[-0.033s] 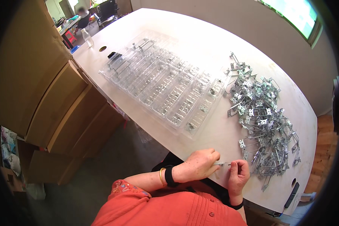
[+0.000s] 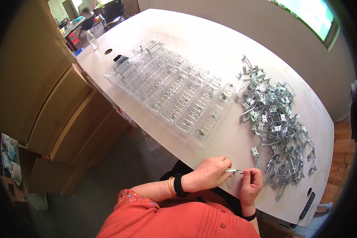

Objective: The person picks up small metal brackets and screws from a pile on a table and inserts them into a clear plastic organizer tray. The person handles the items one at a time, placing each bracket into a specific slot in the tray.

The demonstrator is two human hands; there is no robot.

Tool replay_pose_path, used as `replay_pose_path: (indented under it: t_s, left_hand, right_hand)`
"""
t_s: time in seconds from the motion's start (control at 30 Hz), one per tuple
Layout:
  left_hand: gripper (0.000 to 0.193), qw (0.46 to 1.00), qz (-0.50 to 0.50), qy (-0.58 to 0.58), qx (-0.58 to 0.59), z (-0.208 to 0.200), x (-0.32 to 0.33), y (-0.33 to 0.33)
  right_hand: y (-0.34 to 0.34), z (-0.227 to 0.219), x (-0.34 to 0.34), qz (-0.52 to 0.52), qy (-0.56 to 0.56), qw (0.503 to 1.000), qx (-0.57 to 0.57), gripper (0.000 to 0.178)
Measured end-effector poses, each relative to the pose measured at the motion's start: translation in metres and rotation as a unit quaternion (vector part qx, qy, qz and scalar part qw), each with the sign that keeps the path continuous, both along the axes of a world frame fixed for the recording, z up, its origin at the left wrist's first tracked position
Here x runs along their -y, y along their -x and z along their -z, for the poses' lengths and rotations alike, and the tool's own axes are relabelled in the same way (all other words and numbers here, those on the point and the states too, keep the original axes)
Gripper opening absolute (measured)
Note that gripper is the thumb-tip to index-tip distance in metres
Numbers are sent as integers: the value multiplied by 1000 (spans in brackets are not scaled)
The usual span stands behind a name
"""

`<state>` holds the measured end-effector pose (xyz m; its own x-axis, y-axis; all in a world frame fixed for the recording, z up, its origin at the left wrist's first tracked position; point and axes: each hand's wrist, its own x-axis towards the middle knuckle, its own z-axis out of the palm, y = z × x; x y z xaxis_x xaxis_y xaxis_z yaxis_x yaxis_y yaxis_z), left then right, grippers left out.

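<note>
At the table's near edge, my left hand (image 2: 212,172) is closed around a slim whitish piece (image 2: 231,171) with a darker, pointed end sticking out toward the right. Most of that piece is hidden by the fingers, so its kind is unclear. Just to its right, my right hand (image 2: 252,184) is closed in a pinch between thumb and forefinger. A tiny dark tip (image 2: 242,173) shows at that pinch, too small to name. The two hands are close together but apart. Beside my right hand spreads a tangled heap of metal bracket-and-rod parts (image 2: 279,127).
Clear plastic compartment trays (image 2: 174,91) holding metal parts cover the table's middle left. A bottle (image 2: 92,40) stands at the far left corner, near a black object (image 2: 121,58). Cardboard boxes (image 2: 67,115) line the left side. Far back, a person (image 2: 87,16) sits near chairs.
The whitish piece in my left hand has turned slightly and its pointed end shows more plainly. Both hands stay in place.
</note>
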<state>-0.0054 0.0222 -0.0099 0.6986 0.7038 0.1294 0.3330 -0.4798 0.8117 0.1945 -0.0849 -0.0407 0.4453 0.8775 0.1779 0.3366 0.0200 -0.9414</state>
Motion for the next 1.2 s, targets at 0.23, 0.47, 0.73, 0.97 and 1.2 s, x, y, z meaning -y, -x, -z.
replay_pose_path:
  t_s: [0.23, 0.47, 0.73, 0.97, 1.2]
  left_hand:
    - [23, 997, -56, -60, 5, 4, 1, -5]
    - [24, 987, -81, -133, 35, 1, 5, -1]
    - [27, 987, -64, -147, -5, -9, 17, 14]
    - [24, 978, -69, -191, -56, 0, 20, 19]
    - [17, 979, -62, -185, -60, -3, 20, 20]
  right_hand:
    - [0, -1, 1, 7, 5, 1000, -1, 13]
    - [1, -1, 0, 9, -4, 1000, 1, 14]
    - [2, -1, 0, 11, -5, 1000, -3, 14]
    - [1, 1, 0, 9, -9, 1000, -7, 14]
    - [2, 0, 0, 10, -6, 1000, -13, 13]
